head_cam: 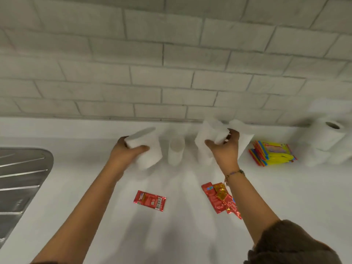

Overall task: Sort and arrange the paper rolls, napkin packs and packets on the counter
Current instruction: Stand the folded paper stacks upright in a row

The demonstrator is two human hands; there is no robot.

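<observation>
My left hand (126,152) grips a white paper roll (145,147), tilted and held just above the white counter (76,187). My right hand (224,151) grips another white roll (209,134) near the wall, with one more roll (242,136) right behind it. Between my hands a third roll (176,150) stands upright on the counter. A stack of yellow and multicoloured napkin packs (273,153) lies to the right. One red packet (150,200) lies in front of my left hand. A small pile of red and gold packets (222,199) lies under my right wrist.
Larger white paper rolls (327,138) are piled at the far right against the tiled wall (171,63). A steel sink drainer (21,183) borders the counter on the left.
</observation>
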